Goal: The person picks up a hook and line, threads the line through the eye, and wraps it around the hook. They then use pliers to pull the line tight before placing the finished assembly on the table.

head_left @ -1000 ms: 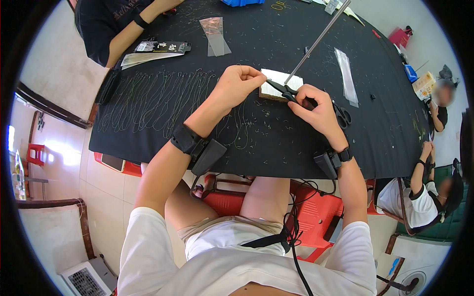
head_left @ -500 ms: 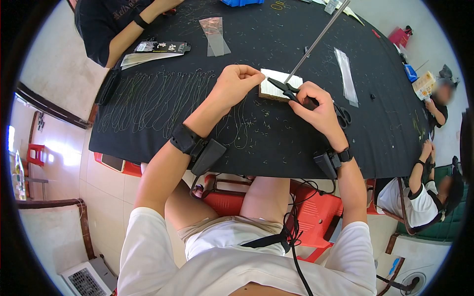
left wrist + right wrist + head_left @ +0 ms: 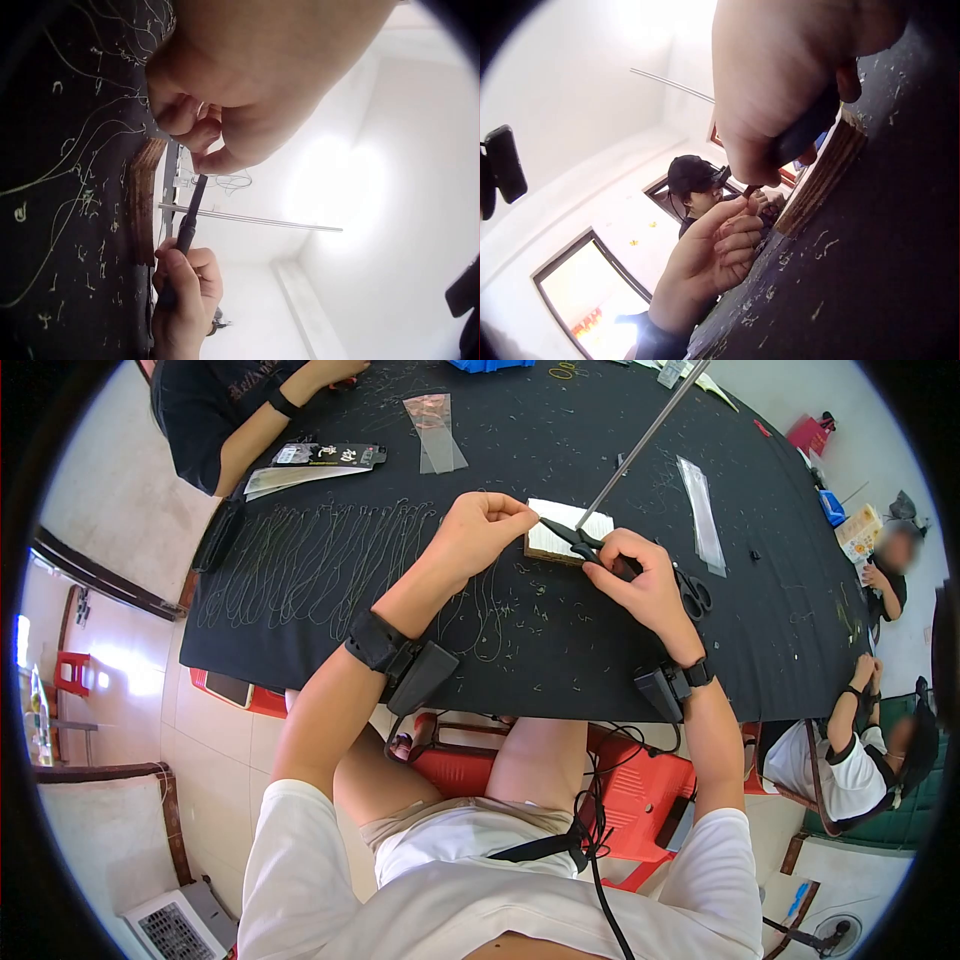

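Note:
In the head view my left hand [image 3: 483, 538] pinches what looks like the end of a thin line between thumb and forefinger; most of it is hidden in the fingers. My right hand [image 3: 640, 577] grips black pliers [image 3: 563, 532], their nose pointing left, right at the left fingertips. The left wrist view also shows the pliers [image 3: 193, 214] reaching those fingertips. Under them lies a small block [image 3: 552, 545] with a white, ridged top and brown sides. A thin metal rod [image 3: 640, 445] rises from it, slanting right. Loose thin lines [image 3: 487, 630] lie below the left hand.
Many looped lines [image 3: 320, 565] lie in a row at left. Black-handled scissors [image 3: 694, 596] rest beside my right wrist. Clear plastic sleeves [image 3: 702, 515] and packaging [image 3: 320, 457] lie farther out. Clippings dot the black cloth [image 3: 600, 670]. Other people sit around the table.
The pliers' nose drew slightly back from the left fingertips half a second ago and is now against them again. Both hands stay almost in place.

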`<action>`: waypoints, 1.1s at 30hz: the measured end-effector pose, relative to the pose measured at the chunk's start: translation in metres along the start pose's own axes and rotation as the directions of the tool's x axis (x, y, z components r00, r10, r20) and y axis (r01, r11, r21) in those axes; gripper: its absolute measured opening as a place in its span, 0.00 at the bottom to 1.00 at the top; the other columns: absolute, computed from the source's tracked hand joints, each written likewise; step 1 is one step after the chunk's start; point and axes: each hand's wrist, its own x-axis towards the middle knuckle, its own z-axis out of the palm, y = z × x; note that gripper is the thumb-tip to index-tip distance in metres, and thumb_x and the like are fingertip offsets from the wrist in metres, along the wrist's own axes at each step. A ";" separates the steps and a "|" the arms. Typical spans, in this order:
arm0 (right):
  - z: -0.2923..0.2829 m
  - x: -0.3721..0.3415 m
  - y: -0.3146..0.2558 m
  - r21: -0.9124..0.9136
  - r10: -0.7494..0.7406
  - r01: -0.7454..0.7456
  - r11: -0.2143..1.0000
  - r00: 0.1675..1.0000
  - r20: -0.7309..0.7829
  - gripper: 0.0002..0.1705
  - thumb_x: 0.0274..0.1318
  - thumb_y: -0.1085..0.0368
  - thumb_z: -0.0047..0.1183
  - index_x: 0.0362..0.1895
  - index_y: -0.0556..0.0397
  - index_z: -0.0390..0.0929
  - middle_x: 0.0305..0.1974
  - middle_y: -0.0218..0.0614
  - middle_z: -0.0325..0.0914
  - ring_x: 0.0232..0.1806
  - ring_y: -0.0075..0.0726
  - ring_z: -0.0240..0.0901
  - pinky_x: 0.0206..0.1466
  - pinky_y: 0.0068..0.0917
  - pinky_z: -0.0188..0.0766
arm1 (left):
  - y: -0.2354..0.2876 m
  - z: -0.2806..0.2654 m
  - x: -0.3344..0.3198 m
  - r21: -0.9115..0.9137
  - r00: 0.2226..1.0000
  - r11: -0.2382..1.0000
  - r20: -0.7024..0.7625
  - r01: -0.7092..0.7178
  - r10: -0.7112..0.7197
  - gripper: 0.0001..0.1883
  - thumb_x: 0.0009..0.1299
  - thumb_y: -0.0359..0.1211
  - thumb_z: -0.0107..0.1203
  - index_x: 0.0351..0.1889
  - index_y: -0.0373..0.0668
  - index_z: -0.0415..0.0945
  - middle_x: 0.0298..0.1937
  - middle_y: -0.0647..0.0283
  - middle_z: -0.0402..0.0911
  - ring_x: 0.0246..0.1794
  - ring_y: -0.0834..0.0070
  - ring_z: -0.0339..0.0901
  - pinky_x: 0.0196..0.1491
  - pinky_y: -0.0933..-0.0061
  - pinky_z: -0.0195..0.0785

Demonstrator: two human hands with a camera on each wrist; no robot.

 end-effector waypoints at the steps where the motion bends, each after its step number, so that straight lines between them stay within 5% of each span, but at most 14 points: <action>1: 0.000 0.000 0.000 0.010 0.004 -0.004 1.000 1.000 -0.011 0.13 0.41 0.68 0.59 0.18 0.54 0.66 0.22 0.27 0.65 0.23 0.20 0.57 0.26 0.18 0.55 | 0.000 0.000 0.000 0.008 1.000 1.000 0.000 -0.004 0.004 0.13 0.62 0.36 0.55 0.38 0.35 0.77 0.19 0.73 0.69 0.17 0.90 0.58 0.19 0.87 0.47; 10: -0.001 0.001 0.000 -0.040 -0.083 0.082 0.996 0.996 -0.023 0.12 0.40 0.69 0.59 0.18 0.54 0.66 0.23 0.27 0.65 0.23 0.22 0.59 0.26 0.19 0.56 | -0.004 0.000 0.002 0.055 0.998 0.998 0.050 -0.028 0.025 0.11 0.62 0.33 0.54 0.37 0.34 0.77 0.23 0.70 0.75 0.19 0.91 0.62 0.20 0.87 0.50; 19: 0.000 -0.001 -0.001 0.037 0.062 -0.062 0.997 0.998 -0.004 0.13 0.42 0.68 0.59 0.18 0.54 0.66 0.22 0.25 0.63 0.22 0.18 0.56 0.25 0.18 0.53 | -0.003 0.000 0.001 0.063 0.997 0.997 0.054 -0.050 0.046 0.11 0.62 0.33 0.54 0.37 0.35 0.77 0.23 0.70 0.75 0.19 0.91 0.62 0.21 0.87 0.50; 33: -0.002 0.000 0.007 -0.060 0.013 -0.019 0.998 0.995 -0.098 0.13 0.40 0.68 0.58 0.17 0.54 0.64 0.20 0.25 0.60 0.21 0.20 0.55 0.26 0.20 0.52 | -0.002 0.001 0.001 0.063 0.999 0.997 0.030 -0.034 0.032 0.12 0.62 0.34 0.54 0.37 0.35 0.77 0.22 0.71 0.74 0.18 0.90 0.61 0.20 0.86 0.49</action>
